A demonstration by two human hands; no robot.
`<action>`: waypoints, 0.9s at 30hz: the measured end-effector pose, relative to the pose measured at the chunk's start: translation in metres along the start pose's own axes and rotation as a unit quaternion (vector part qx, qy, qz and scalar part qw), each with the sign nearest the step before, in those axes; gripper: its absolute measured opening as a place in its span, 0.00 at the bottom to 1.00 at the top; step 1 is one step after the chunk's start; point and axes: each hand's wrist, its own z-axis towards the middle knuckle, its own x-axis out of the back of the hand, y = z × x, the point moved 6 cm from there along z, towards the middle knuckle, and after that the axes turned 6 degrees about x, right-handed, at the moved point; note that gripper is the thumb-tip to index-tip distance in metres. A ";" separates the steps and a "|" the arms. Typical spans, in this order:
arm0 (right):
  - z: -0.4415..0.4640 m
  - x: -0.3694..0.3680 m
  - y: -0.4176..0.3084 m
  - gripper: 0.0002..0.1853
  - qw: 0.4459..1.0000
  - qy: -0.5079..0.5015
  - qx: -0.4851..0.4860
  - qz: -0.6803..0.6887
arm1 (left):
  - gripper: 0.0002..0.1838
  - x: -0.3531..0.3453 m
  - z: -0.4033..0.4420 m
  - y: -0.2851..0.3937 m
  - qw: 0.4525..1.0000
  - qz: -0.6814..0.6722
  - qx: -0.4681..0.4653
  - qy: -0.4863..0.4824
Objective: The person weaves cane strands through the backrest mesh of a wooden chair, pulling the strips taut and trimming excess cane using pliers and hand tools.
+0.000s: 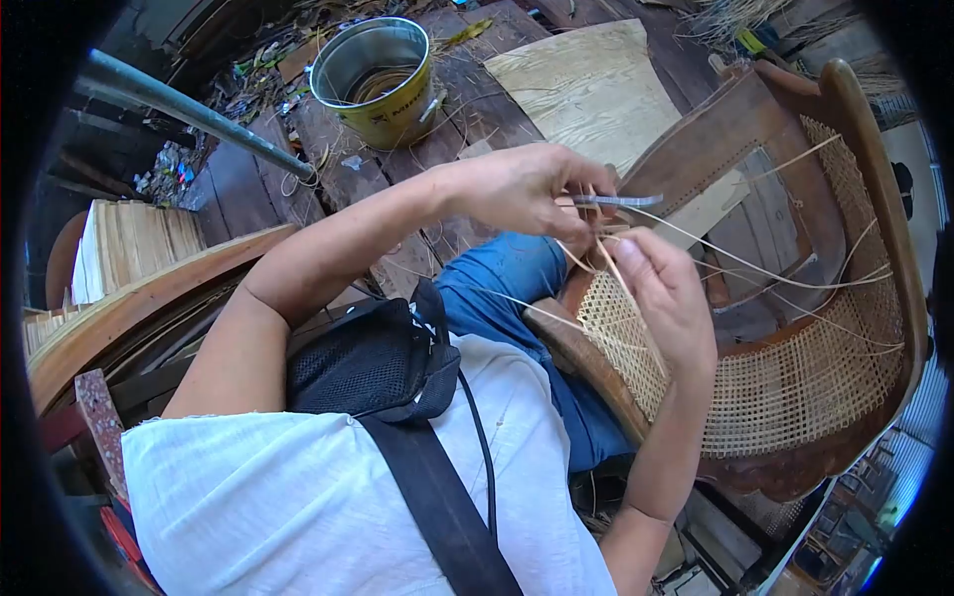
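Observation:
My left hand (552, 194) is closed around a narrow grey metal tool (626, 201), whose exact kind I cannot make out; it points to the right. Just below, my right hand (664, 288) pinches a thin cane strand (621, 266) between thumb and fingers. Both hands meet over the edge of a wooden chair frame (843, 109). Woven cane mesh (765, 387) lines the curved inside of that frame, and several long loose strands stretch across its opening. A smaller stretch of mesh (606, 313) lies beneath my right hand.
A yellow metal bucket (393, 124) with coiled strands inside stands on the plank floor (283, 149). Beside it lies a pale flat sheet (586, 84). A metal pole (199, 114) slants in from the left, above stacked wooden pieces (144, 238). The chair frame rests against my legs.

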 end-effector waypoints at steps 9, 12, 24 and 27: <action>-0.051 0.051 0.011 0.10 0.976 0.124 -0.080 0.163 | 0.16 0.087 -0.026 -0.033 0.917 0.051 -0.017 0.394; -0.044 0.048 -0.006 0.11 0.987 0.148 -0.052 0.028 | 0.27 0.106 -0.028 -0.013 0.852 0.233 -0.055 0.466; -0.022 0.029 -0.024 0.11 0.993 0.110 0.015 -0.047 | 0.18 0.011 0.031 0.036 0.999 -0.046 -0.007 0.010; -0.028 0.025 -0.022 0.11 0.989 0.142 0.037 -0.002 | 0.07 0.019 0.022 0.025 0.994 -0.103 -0.031 0.023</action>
